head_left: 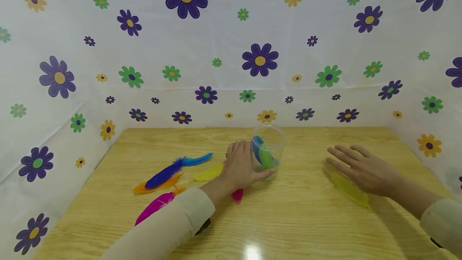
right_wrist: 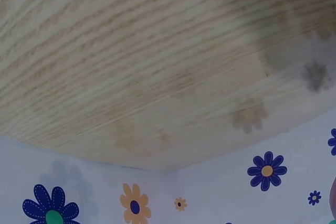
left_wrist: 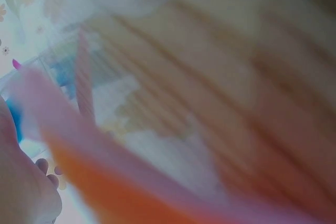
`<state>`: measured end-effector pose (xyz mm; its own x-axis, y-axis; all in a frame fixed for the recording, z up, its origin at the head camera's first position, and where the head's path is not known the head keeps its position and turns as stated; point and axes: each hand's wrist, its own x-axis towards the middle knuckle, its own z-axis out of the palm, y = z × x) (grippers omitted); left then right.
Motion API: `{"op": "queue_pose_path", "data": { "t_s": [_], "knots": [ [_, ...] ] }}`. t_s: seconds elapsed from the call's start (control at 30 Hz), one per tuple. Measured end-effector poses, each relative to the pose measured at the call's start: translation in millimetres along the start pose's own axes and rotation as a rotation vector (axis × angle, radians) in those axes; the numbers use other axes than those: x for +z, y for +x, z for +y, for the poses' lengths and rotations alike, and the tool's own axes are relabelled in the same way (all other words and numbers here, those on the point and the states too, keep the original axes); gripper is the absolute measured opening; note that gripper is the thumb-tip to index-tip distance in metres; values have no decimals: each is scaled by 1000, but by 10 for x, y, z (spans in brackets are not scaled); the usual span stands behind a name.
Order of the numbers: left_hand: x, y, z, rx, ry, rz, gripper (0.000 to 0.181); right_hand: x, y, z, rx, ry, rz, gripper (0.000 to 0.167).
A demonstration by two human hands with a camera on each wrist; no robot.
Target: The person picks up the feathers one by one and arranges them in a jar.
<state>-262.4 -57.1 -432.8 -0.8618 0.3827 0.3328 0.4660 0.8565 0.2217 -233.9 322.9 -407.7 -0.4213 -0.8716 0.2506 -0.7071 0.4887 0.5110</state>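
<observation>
A clear plastic cup (head_left: 278, 147) stands on the table with a blue feather (head_left: 257, 143) and a green feather (head_left: 266, 156) inside. My left hand (head_left: 239, 165) grips the cup from its left side, thumb across the front. Under and beside that hand lie a yellow feather (head_left: 209, 173) and a pink feather (head_left: 237, 195), both partly covered. My right hand (head_left: 369, 171), its fingers extended, is over another yellow feather (head_left: 347, 189) on the right; whether it touches the feather I cannot tell. The left wrist view is blurred, with a pink-orange shape close to the lens.
Left of the cup lie a dark blue feather (head_left: 162, 176), a light blue feather (head_left: 198, 159), an orange feather (head_left: 140, 188) and a magenta feather (head_left: 153, 208). A white flowered cloth (head_left: 216, 79) surrounds the wooden table (head_left: 288, 228) at the back and sides.
</observation>
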Motion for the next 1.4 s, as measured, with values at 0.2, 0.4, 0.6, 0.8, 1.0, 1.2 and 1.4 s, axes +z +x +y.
{"op": "queue_pose_path", "data": {
  "t_s": [0.2, 0.4, 0.6, 0.8, 1.0, 1.2, 1.4],
  "knots": [
    [-7, -1, 1, 2, -5, 0, 94, 44, -20, -73, 108, -37, 9, 69],
    [-5, -3, -3, 2, 4, 3, 94, 33, -1, -191, 294, -31, -40, 50],
    [-3, 1, -2, 3, 9, 7, 95, -77, 88, -344, 671, 242, -316, 46],
    [-4, -1, -2, -1, 10, 2, 96, -203, 255, -355, 877, 614, -631, 62],
    [0, -3, -4, -2, 12, 7, 96, -235, 327, -325, 956, 888, -651, 46],
    [-1, -17, 7, 5, -2, 3, 95, -145, 282, -273, 991, 1142, -605, 56],
    [-13, -13, 6, -4, 18, -2, 97, -37, 210, -180, 1040, 1806, -417, 14]
  ]
}}
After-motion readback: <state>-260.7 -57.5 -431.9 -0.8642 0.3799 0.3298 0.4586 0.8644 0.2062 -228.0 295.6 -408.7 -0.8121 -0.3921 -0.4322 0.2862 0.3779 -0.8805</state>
